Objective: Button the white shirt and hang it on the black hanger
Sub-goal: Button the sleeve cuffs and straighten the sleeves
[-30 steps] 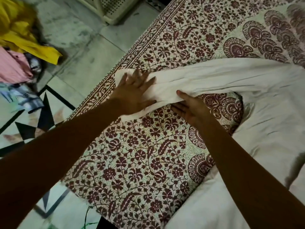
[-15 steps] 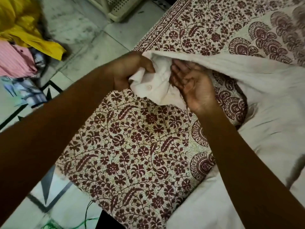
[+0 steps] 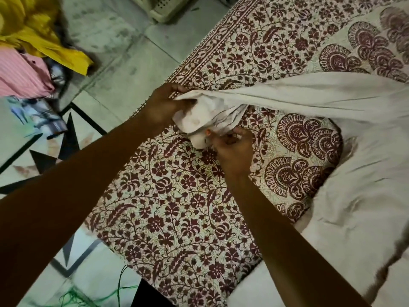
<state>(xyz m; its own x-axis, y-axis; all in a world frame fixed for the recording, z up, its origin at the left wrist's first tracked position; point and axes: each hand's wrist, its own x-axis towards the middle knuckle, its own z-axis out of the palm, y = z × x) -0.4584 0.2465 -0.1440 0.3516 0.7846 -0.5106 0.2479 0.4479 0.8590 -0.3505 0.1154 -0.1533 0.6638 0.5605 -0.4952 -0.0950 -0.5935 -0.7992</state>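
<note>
On the patterned bedspread (image 3: 177, 218), white shirt (image 3: 309, 96) sleeve stretching rightward, both hands gripping cuff

Cut off by the right edge: most of the white shirt (image 3: 309, 100). Tucked into its bunched end, out of sight: fingertips of the left hand (image 3: 163, 107). Partly buried under the same folds: fingertips of the right hand (image 3: 232, 149). Too blurry to tell if a button: a small round spot (image 3: 207, 131) beside the right hand. Cut off at the left edge: yellow cloth (image 3: 44, 47) and pink striped cloth (image 3: 22, 74). Smeared, hard to make out: blue cloth (image 3: 37, 116), green string (image 3: 93, 294). Cut by the top edge: a plastic basket (image 3: 163, 9). At the bottom edge, too dark to name: a black thing (image 3: 148, 295).
</note>
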